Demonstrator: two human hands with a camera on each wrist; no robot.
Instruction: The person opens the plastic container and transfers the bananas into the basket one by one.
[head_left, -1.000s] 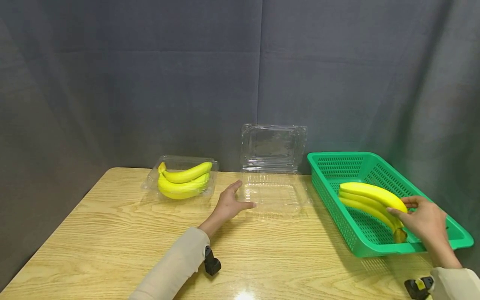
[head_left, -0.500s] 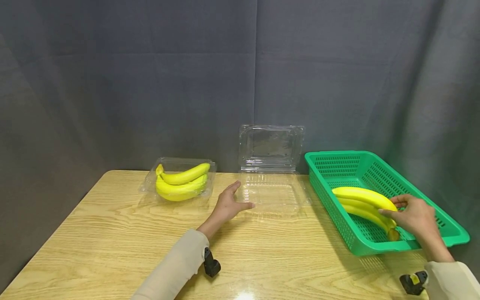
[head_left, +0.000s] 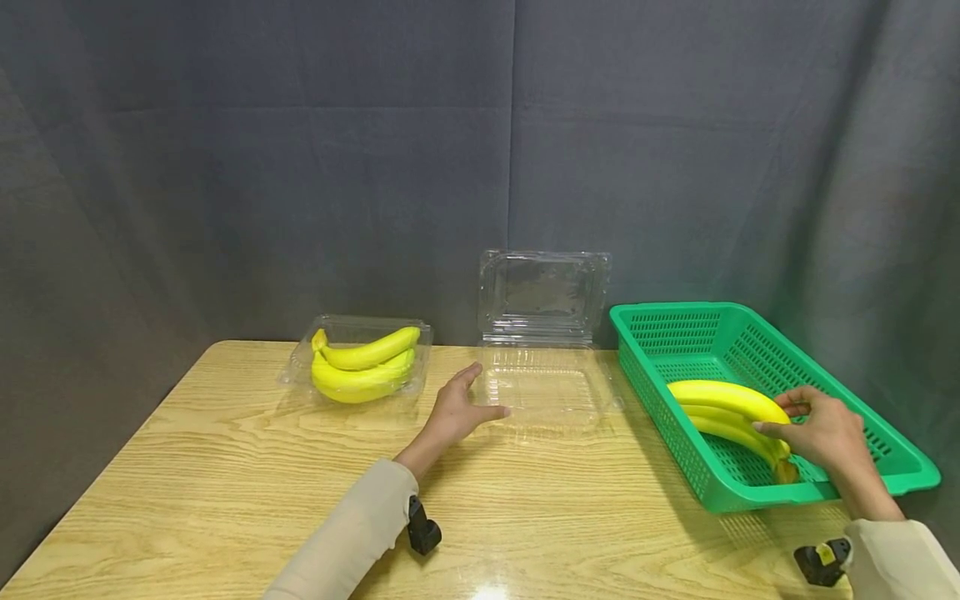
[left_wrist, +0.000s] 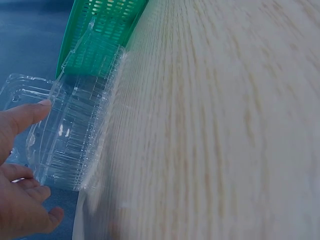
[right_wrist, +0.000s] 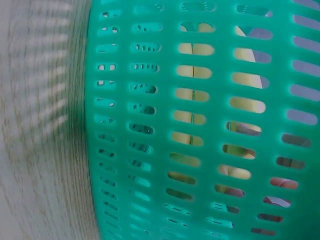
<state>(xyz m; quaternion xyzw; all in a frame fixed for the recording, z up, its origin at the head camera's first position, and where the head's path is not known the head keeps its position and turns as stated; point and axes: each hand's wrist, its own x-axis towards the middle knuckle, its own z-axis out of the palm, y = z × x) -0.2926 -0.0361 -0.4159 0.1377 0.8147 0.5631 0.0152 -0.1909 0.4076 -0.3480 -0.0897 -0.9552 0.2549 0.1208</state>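
In the head view, my left hand [head_left: 456,406] stands with thumb and fingers spread at the left edge of a clear plastic clamshell container [head_left: 540,392]. Its lid [head_left: 543,287] is raised at the back. The left wrist view shows the thumb [left_wrist: 31,115] right at the container's rim [left_wrist: 46,145]. My right hand [head_left: 828,437] pinches a bunch of yellow bananas [head_left: 723,398] near the stem end, inside a green plastic basket [head_left: 765,497]. Through the slots of the basket wall [right_wrist: 165,115], yellow banana skin [right_wrist: 202,72] shows in the right wrist view; most of the right hand is hidden there.
At the back left of the wooden table [head_left: 262,467] is a second clear container [head_left: 420,367] with bananas [head_left: 363,383] in it. A dark grey curtain [head_left: 375,183] hangs behind the table. Each forearm carries a small black wrist camera [head_left: 423,527].
My right hand and the bananas have moved left, and the bunch now sits lower in the basket. The left hand still stays at the container's edge; the head view shifted slightly.
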